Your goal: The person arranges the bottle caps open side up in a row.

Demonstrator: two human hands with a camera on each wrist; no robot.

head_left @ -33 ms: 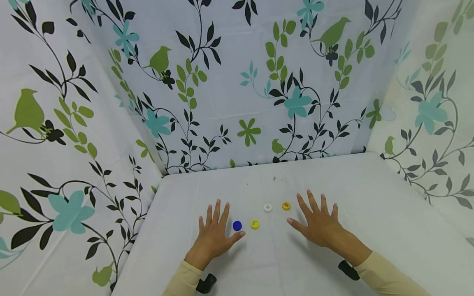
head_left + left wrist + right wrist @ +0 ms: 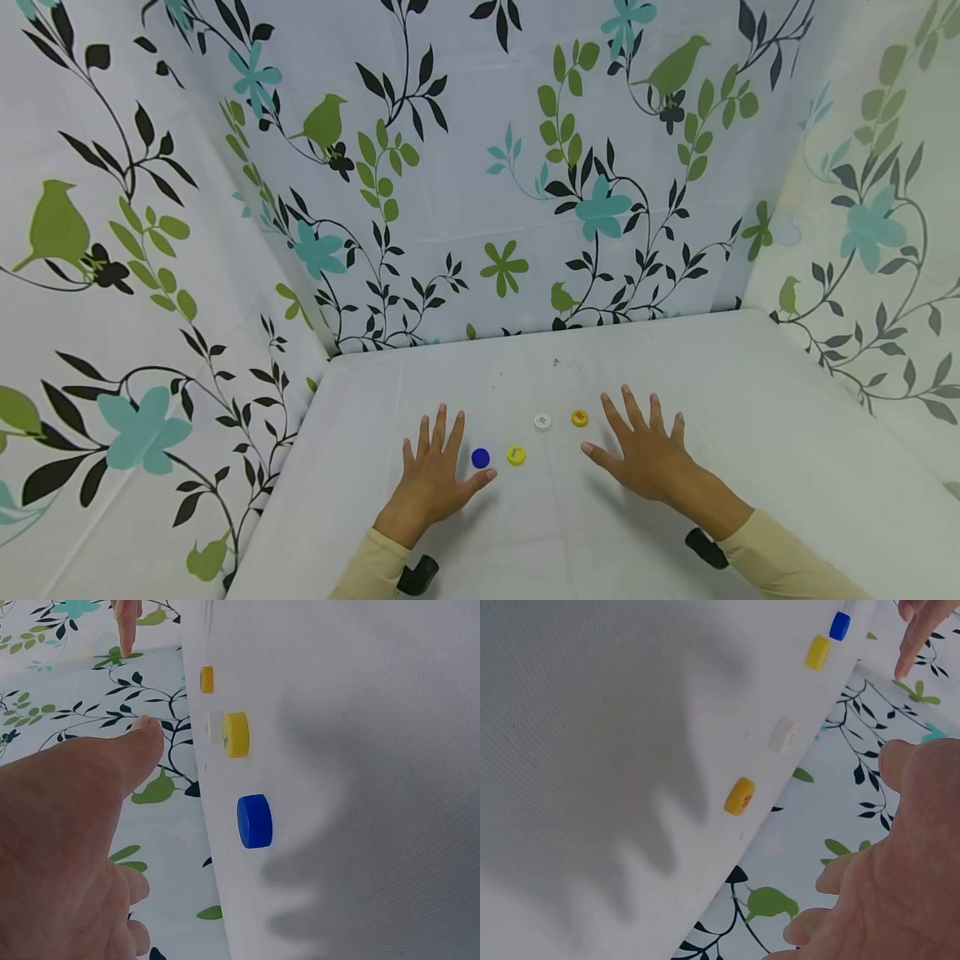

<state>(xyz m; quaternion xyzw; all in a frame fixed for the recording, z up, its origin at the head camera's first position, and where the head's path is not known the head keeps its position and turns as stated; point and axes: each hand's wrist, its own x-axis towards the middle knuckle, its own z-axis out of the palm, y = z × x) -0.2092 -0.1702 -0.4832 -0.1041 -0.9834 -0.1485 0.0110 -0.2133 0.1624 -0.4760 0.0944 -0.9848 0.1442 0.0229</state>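
Both hands lie flat on the white table [image 2: 750, 400], palms down and fingers spread, holding nothing. My left hand [image 2: 435, 475] has its thumb just below a blue cap [image 2: 480, 457]; to the right of that lies a yellow cap [image 2: 515, 454]. My right hand [image 2: 645, 454] rests to the right of a white cap [image 2: 542, 421] and an orange-yellow cap [image 2: 579, 417], its index finger close to the latter. The left wrist view shows the blue cap [image 2: 254, 820] nearest, beyond my left thumb [image 2: 142, 742]. The right wrist view shows the orange-yellow cap [image 2: 739, 796] nearest my right hand [image 2: 892, 855].
Cloth walls [image 2: 480, 208] printed with leaves, flowers and birds close in the table at the back, left and right. A few dark specks [image 2: 556, 362] lie near the back edge. Black wrist straps [image 2: 417, 575] show at both sleeves.
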